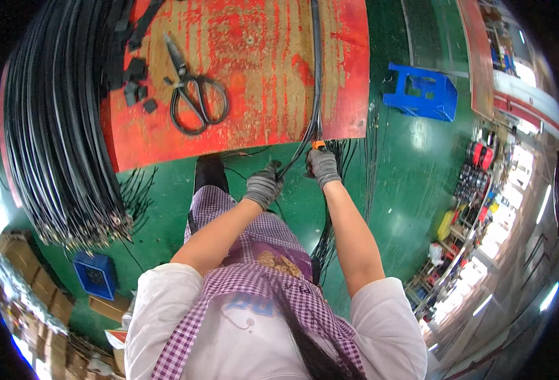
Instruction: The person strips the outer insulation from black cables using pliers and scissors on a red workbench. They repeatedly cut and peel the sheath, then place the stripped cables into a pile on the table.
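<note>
Just off the near edge of the worn red table [254, 76], both my hands work in grey gloves. My left hand [265, 185] is closed around black cables [297, 158] that come down over the edge. Beside it, my right hand [322, 166] is closed on a small orange object [318, 145], held against the cables at the edge; its kind is hidden by the fingers. A long black cable bundle [317, 63] runs up the table from there. Loose thin black wires [346, 155] hang beside my right hand.
Black-handled scissors [191, 95] lie open on the table, near several black foam pieces [134, 82]. A thick stack of black cables [64, 126] fills the left. A blue stool [420, 92] stands right on the green floor; a blue crate [94, 275] sits lower left.
</note>
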